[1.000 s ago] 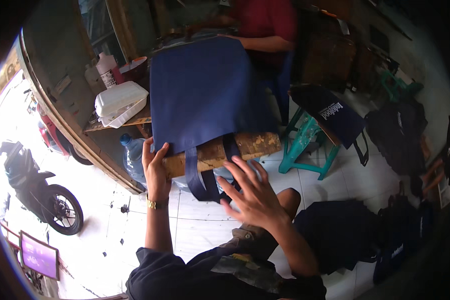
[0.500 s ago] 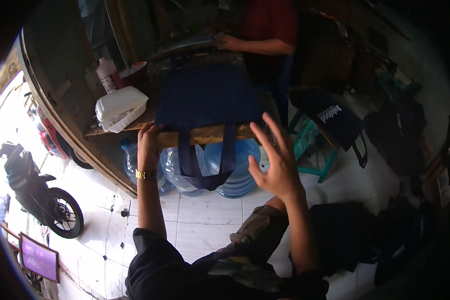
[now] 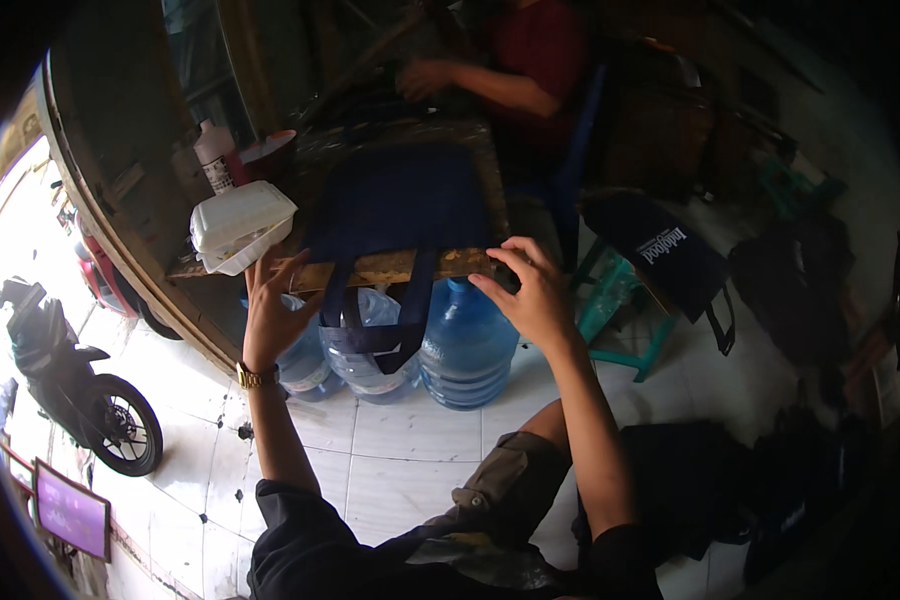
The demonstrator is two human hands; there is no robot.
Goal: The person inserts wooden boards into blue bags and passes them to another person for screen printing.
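A dark navy cloth tote bag (image 3: pixel 400 200) lies flat on the wooden table, its handle loop hanging over the front edge. My left hand (image 3: pixel 278 308) is at that edge, left of the handles and just below the white foam box, with fingers spread and nothing held. Near the table's right front corner is my right hand (image 3: pixel 530 295), thumb and forefinger apart. Its fingertips are close to the bag's lower right corner; whether they touch it I cannot tell. Neither hand is closed on the bag.
The open white foam box (image 3: pixel 242 225) and a pink bottle (image 3: pixel 213 155) stand on the table's left. Large blue water jugs (image 3: pixel 467 350) sit beneath. On a green stool (image 3: pixel 625 345) lies another dark bag (image 3: pixel 660 240). Across the table is a person in red (image 3: pixel 530 60). A motorcycle (image 3: pixel 80 390) stands left.
My right hand has come down and left to the table edge. My left hand has shifted left, away from the bag's corner, and its fingers have spread. The handle loop has swung left.
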